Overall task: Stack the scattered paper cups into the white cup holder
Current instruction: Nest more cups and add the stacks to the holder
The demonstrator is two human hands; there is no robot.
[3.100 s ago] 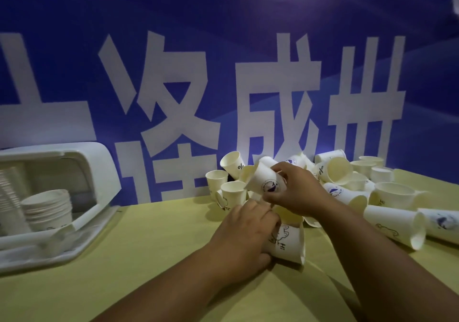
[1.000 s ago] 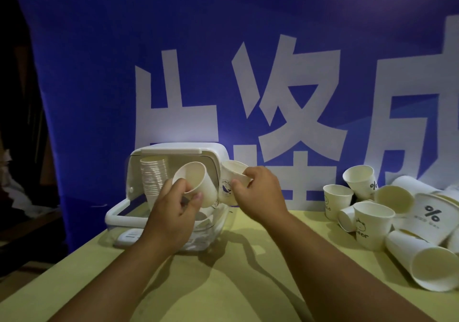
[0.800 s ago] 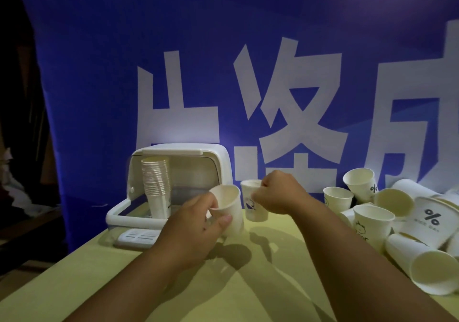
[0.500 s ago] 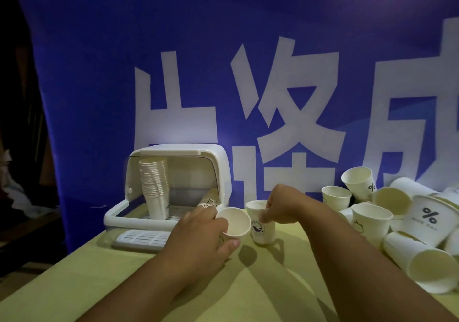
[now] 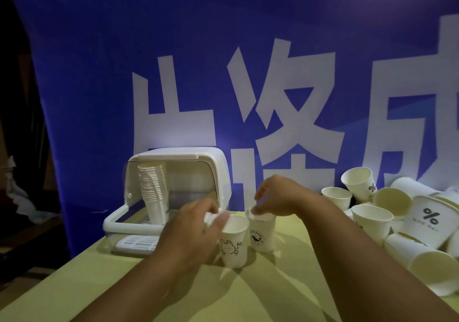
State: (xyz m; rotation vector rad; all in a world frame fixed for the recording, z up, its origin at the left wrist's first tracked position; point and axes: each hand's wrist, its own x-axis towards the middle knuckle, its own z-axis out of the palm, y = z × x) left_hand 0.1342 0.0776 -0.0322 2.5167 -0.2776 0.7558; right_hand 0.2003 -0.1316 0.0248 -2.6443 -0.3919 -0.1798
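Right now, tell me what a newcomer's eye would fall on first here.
The blue banner with huge white characters fills the background. In the foreground, the left hand holds a bunny cup and the right hand pinches the rim of a second cup beside it, both upright. The white cup holder with its tall stack of cups stands at left rear; a heap of loose cups lies at right.

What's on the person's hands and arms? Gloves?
No gloves. The left hand and right hand are bare, and so are the left forearm and right forearm: no sleeves, watch or bracelet. I see no rings, though the left hand is blurry.
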